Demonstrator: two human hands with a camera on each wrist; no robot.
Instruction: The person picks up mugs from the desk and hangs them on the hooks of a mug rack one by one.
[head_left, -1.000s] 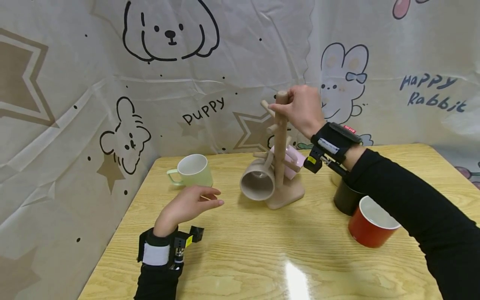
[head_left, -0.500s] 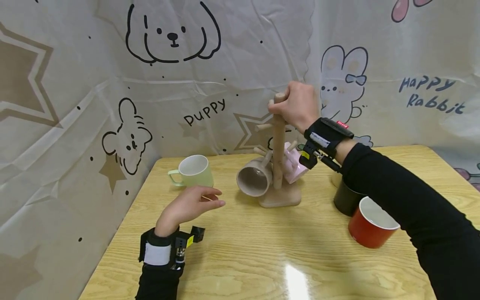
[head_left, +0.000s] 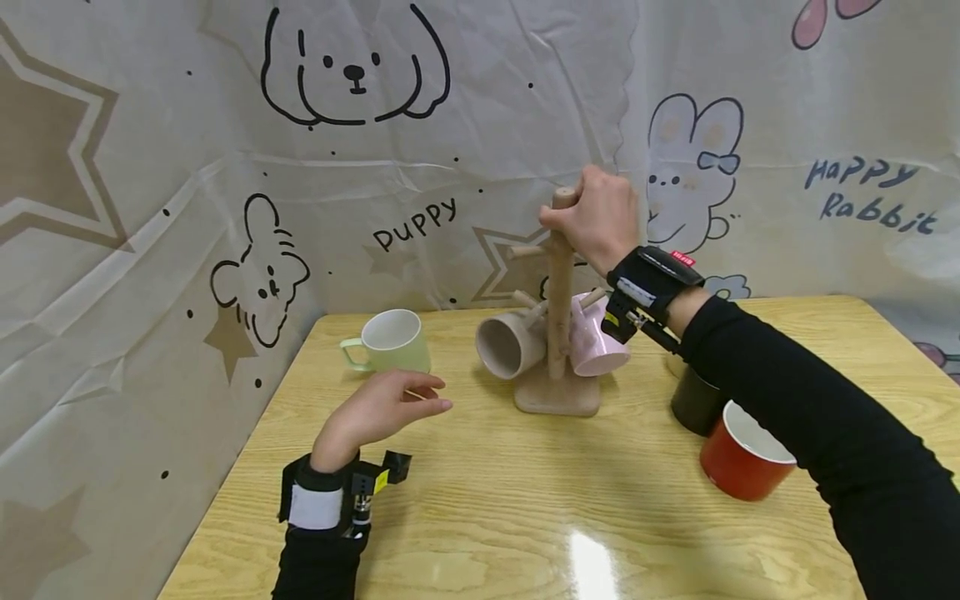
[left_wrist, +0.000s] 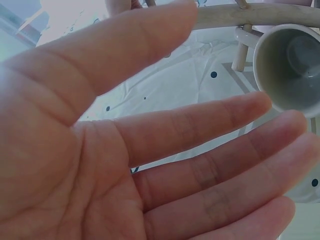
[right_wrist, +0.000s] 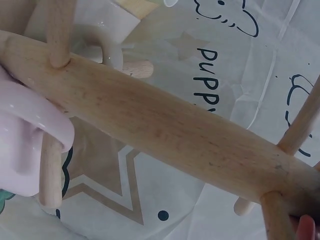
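A wooden mug tree (head_left: 560, 308) stands upright on its square base in the head view. My right hand (head_left: 596, 218) grips it near the top of the post, by the upper pegs; some fingers are hidden behind. A beige mug (head_left: 510, 343) hangs by its handle on the lower left, its mouth facing forward and left. On the lower right hangs a pink mug (head_left: 597, 337), its handle looped over a peg (right_wrist: 51, 172) in the right wrist view. My left hand (head_left: 381, 412) is held above the table with relaxed fingers and an empty palm (left_wrist: 100, 165).
A pale green mug (head_left: 393, 343) stands at the back left, beyond my left hand. Under my right forearm are a red mug (head_left: 742, 462), a black mug (head_left: 693, 404) and a partly hidden yellowish one. A printed cloth (head_left: 420, 125) hangs behind the wooden table (head_left: 480, 500).
My right hand has turned the mug tree on the table. The pink mug has come round from behind to the front right, and the beige mug has shifted slightly back. My left hand stays put.
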